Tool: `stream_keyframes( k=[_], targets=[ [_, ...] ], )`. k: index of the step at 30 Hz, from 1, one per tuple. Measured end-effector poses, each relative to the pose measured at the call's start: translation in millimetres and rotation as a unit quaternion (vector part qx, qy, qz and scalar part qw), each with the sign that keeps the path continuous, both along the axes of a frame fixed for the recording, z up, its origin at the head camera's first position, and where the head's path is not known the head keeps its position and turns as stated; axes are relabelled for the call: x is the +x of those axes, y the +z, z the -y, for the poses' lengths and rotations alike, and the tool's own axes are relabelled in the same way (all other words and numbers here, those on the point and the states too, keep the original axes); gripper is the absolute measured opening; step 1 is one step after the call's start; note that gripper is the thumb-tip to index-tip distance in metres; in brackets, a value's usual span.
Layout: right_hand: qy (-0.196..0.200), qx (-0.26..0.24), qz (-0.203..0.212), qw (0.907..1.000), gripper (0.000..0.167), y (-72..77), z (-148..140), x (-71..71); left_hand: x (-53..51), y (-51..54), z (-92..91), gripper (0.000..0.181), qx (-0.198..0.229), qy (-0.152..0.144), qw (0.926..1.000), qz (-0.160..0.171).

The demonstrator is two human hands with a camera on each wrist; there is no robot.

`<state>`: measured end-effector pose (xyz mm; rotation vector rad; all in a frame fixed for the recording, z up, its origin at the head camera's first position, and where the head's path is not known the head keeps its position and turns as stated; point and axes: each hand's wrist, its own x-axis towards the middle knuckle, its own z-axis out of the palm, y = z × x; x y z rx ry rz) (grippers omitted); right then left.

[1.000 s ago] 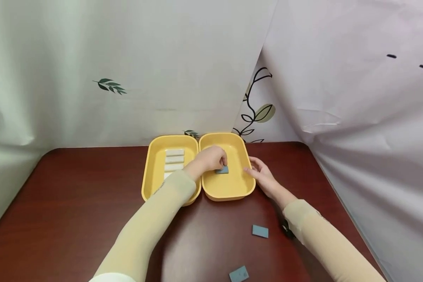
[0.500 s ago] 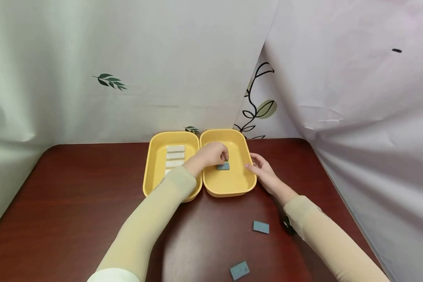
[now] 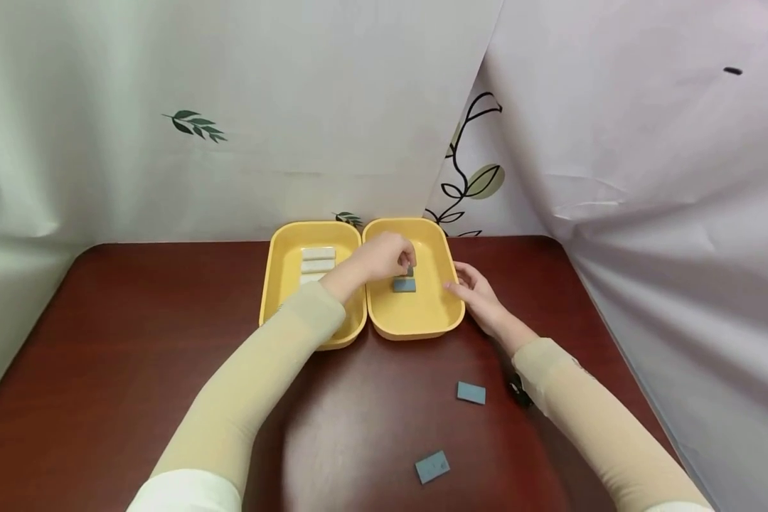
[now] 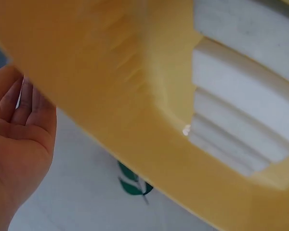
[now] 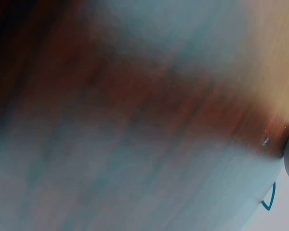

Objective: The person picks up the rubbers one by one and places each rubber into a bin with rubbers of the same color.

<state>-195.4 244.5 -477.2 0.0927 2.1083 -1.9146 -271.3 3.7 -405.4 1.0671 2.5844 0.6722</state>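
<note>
Two yellow trays stand side by side at the far edge of the table. In the head view my left hand (image 3: 387, 257) is over the right tray (image 3: 416, 331), fingers curled down. Its fingertips are at a blue-grey tile (image 3: 410, 272), partly hidden; whether they pinch it I cannot tell. Just nearer lies another blue-grey tile (image 3: 404, 285), flat on the tray floor. My right hand (image 3: 482, 295) holds the tray's right wall, thumb over the rim and fingers outside. The left wrist view shows part of my left hand (image 4: 21, 144) beyond the left tray's wall.
White tiles (image 4: 241, 72) lie in a row in the left tray (image 3: 272, 284), partly hidden by my left arm. Two loose blue-grey tiles (image 3: 471, 393) lie on the dark red table (image 3: 134, 341). A pale curtain (image 3: 281, 128) hangs behind. The right wrist view is mostly blurred.
My left hand has moved slightly up and away from the nearer tile, which keeps its place; a tile behind it now shows. The right hand stays on the tray. The head view has tilted down.
</note>
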Motion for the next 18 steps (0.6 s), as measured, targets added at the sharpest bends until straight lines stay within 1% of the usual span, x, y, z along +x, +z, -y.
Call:
stream_keyframes(
  k=[4,7,9,13,18],
  targets=[
    [-0.004,-0.003,-0.001,1.0,0.061,2.1,0,-3.8,2.9,12.1,2.0,0.02,0.016,-0.004,0.9999,0.006],
    [-0.008,-0.009,-0.006,0.9999,0.06,3.8,0,-6.7,6.8,21.0,3.5,0.019,0.03,-0.008,0.9995,0.0],
    [-0.007,-0.014,-0.009,0.9998,0.06,4.7,0,-7.6,11.2,25.6,4.9,0.017,0.035,-0.009,0.9993,-0.007],
    [-0.006,-0.018,-0.005,0.9998,0.061,4.3,1,-6.4,24.8,29.3,7.7,0.015,0.043,-0.014,0.9989,-0.007],
    [-0.006,-0.014,0.004,0.9999,0.061,2.2,3,-0.9,48.0,26.7,9.7,0.014,0.053,-0.019,0.9984,0.0]
  ],
)
